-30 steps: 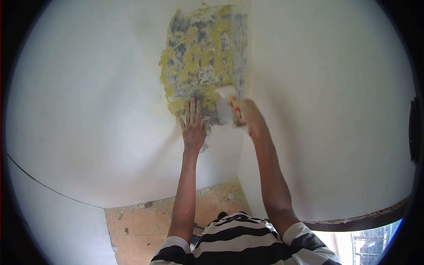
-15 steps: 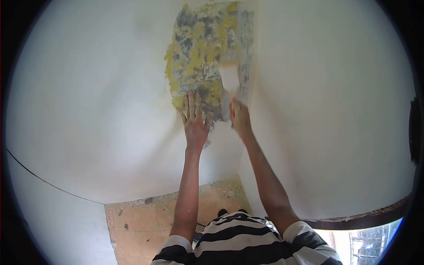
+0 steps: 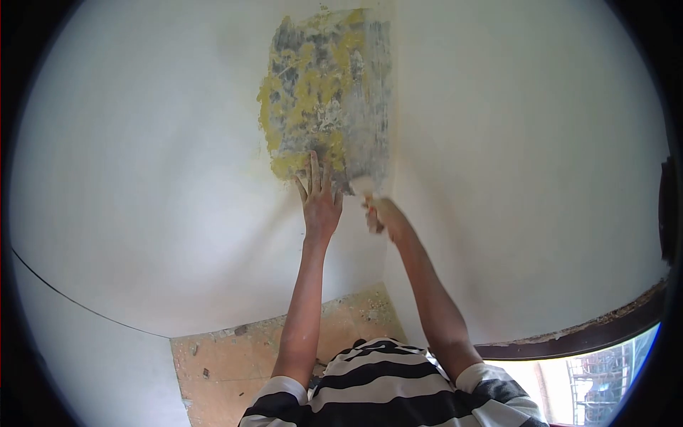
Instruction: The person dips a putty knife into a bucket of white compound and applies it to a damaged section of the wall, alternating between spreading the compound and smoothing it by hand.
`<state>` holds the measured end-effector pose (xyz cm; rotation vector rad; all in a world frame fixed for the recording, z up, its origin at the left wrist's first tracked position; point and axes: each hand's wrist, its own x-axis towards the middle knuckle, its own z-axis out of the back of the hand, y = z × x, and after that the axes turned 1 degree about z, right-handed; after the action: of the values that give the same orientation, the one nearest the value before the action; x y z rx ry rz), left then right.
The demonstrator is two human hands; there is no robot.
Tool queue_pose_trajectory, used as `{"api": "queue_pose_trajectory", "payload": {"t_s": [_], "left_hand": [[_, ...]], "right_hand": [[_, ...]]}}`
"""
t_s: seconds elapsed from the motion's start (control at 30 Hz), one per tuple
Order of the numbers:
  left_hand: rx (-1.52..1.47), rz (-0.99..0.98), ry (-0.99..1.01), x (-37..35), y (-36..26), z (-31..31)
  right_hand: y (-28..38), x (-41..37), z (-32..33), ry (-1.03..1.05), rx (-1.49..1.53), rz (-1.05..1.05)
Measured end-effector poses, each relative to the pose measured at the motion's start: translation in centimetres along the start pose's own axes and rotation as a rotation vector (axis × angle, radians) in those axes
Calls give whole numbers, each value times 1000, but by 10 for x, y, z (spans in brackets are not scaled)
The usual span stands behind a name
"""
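Observation:
A rough patch (image 3: 306,92) of yellow and dark grey shows on the white wall (image 3: 163,142), close to the corner. My left hand (image 3: 321,203) lies with fingers spread against the wall at the patch's lower edge. To its right, my right hand (image 3: 384,217) is closed round the handle of a flat, wide-ended tool (image 3: 363,186), blurred by motion. The tool's pale end is at the lower right edge of the patch, and most of its handle is hidden by my fingers.
Debris lies scattered on the tan floor (image 3: 235,363) below. A second white wall (image 3: 512,178) meets the first at the corner on the right. At the lower right is a dark frame (image 3: 562,346) with a bright opening beyond it.
My right hand and the tool have moved down from the middle of the patch to its lower edge. The view has shifted slightly; my left hand remains spread at the patch.

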<state>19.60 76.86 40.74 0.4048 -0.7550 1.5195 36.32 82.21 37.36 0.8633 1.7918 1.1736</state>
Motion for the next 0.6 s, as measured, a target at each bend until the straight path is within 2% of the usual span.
{"api": "queue_pose_trajectory", "payload": {"t_s": [0.03,0.13,0.2,0.27,0.3,0.37,0.43,0.5,0.57,0.6], "left_hand": [[5,-6,1,-1,1,0],[-37,16,-37,4,2,0],[-94,39,-55,2,1,2],[-130,50,-69,0,0,1],[-162,57,-89,0,1,0],[-170,60,-96,1,2,0],[-175,62,-103,-1,3,2],[-170,48,-117,-1,2,3],[-157,60,-97,-3,6,-5],[-144,68,-68,-4,7,-8]], "right_hand": [[38,-2,-6,56,145,-91],[116,-20,-17,158,189,0],[148,-40,-20,185,219,8],[169,-60,-25,245,291,119],[171,-68,-27,243,290,117],[166,-84,-32,158,185,239],[145,-81,-30,121,156,241],[112,-61,-26,87,126,248],[60,-21,-21,-96,-57,337],[35,-6,-18,-120,-80,302]]}}
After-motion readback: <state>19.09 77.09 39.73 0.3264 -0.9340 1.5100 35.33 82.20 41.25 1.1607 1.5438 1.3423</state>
